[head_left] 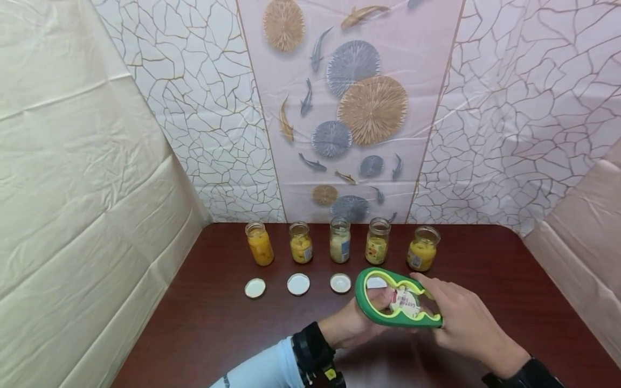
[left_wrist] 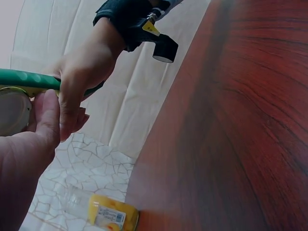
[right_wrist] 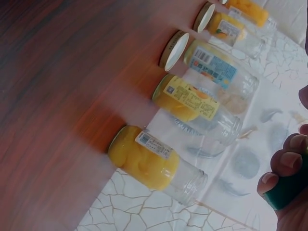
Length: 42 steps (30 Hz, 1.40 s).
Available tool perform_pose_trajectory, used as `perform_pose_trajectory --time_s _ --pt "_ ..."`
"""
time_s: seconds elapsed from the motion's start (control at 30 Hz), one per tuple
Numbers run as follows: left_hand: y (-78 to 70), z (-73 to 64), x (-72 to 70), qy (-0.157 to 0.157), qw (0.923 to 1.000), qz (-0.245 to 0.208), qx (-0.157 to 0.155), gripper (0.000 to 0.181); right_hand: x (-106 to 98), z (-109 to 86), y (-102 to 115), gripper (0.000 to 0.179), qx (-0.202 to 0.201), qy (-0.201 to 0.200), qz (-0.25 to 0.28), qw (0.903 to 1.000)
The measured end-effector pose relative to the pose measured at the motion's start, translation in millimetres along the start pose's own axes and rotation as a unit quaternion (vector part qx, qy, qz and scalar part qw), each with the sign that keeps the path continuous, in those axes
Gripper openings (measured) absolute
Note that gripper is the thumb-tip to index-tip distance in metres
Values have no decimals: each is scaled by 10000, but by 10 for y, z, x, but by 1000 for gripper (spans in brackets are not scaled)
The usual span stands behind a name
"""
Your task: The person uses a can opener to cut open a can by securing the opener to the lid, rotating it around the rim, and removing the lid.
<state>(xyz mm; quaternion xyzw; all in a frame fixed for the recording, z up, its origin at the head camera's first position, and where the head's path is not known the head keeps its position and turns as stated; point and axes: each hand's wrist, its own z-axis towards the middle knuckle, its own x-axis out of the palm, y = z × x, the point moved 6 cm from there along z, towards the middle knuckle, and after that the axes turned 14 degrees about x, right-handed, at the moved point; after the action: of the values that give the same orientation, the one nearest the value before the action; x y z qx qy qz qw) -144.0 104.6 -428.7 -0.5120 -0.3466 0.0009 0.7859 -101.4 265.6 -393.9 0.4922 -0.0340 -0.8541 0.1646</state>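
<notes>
My right hand (head_left: 468, 318) grips a green jar opener (head_left: 361, 293) with a scalloped lime-green inner edge, raised over the front of the table. Through its opening shows a round jar lid (head_left: 405, 303) with printing on top. My left hand (head_left: 349, 326) reaches under the opener and pinches this lid, its thumb showing inside the loop. In the left wrist view the pale underside of the lid (left_wrist: 13, 111) sits against the left fingers, just below the opener. Behind the right hand stands an uncapped jar (head_left: 422, 253) of yellow fruit.
Several more uncapped fruit jars stand in a row along the back edge, including a leftmost orange one (head_left: 261, 247) and a middle pale one (head_left: 340, 242). Lids lie upside down before them, such as the left lid (head_left: 254, 288) and a wider lid (head_left: 298, 284), on the dark table (head_left: 218, 328).
</notes>
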Motion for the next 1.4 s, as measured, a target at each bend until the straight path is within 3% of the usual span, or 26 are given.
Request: perform_pose_trajectory --time_s 0.2,0.33,0.53,0.63,0.73,0.93,1.03,1.2,1.27,1.3,1.33,1.37,1.4 --pt "29 55 -4 -222 9996 173 1 93 -21 38 -69 105 -7 46 -123 9999" --pt "23 106 11 -251 9993 279 41 91 -91 122 -119 106 -169 -44 -193 9997" --pt "-41 145 -30 -53 9958 653 634 78 -329 338 -336 113 -396 -453 -284 9978" --pt "-79 22 -119 -101 9884 1344 706 66 -502 436 -575 109 -25 -647 -238 9976" --pt "-93 -144 -214 -225 9820 1828 414 59 -630 458 -830 106 509 -710 -220 9959" --pt "-154 -260 -309 -325 9802 1934 271 55 -674 417 -1118 106 1047 -554 -259 9926" --pt "-150 -236 -333 -417 9727 2272 240 50 -649 410 -1147 105 1117 -444 -349 9921" --pt "-43 -102 -345 -298 9453 3244 196 45 -597 386 -1181 106 1143 -423 -412 9917" --pt "18 -5 -340 -97 9284 3714 78 46 -587 374 -1200 106 1179 -426 -408 9913" --pt "53 50 -341 20 9144 4049 2 47 -579 368 -1210 107 1213 -406 -400 9910" --pt "92 110 -344 160 8951 4456 -62 48 -575 362 -1217 107 1232 -402 -399 9908" --pt "137 171 -351 323 8709 4902 -133 50 -569 354 -1224 107 1266 -386 -407 9904" --pt "184 237 -358 471 8418 5373 -191 51 -563 346 -1230 107 1301 -367 -420 9899"
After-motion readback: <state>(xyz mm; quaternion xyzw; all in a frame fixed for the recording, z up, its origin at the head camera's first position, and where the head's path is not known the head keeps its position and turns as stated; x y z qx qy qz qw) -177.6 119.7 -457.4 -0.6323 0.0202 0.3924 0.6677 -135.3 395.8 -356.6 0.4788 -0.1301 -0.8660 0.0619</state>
